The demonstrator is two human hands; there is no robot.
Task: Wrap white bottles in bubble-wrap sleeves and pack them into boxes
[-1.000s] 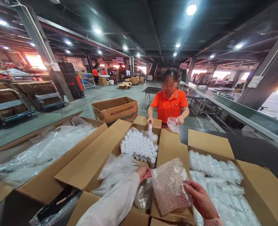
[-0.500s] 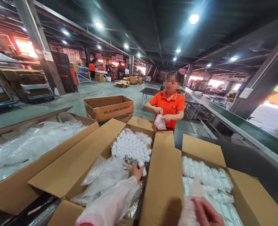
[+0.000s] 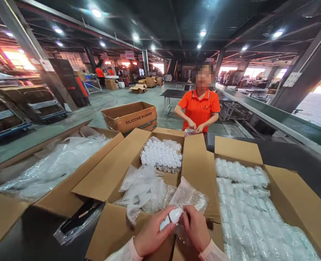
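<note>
My left hand (image 3: 152, 232) is closed around a small white bottle (image 3: 165, 223), which lies tilted in the grip with dark print on its side. Close beside it, my right hand (image 3: 196, 227) pinches a clear bubble wrap bag (image 3: 191, 194) against the bottle's white end. Both hands are over the near flaps of the middle carton (image 3: 110, 166). Inside that carton stand several rows of white-capped bottles (image 3: 160, 154), and loose bubble wrap bags (image 3: 142, 188) lie nearer to me.
On the right, a carton (image 3: 291, 192) holds rows of bubble-wrapped bottles (image 3: 253, 214). The left carton (image 3: 76, 181) contains loose bubble wrap (image 3: 59, 163). A co-worker in an orange shirt (image 3: 198, 108) stands across, handling a clear bag. Behind is a "SILICONE RUBBER" carton (image 3: 133, 117).
My left hand has drawn back from the bottle rows with the white bottle. My right hand has come left from over the right carton, and the two hands now meet.
</note>
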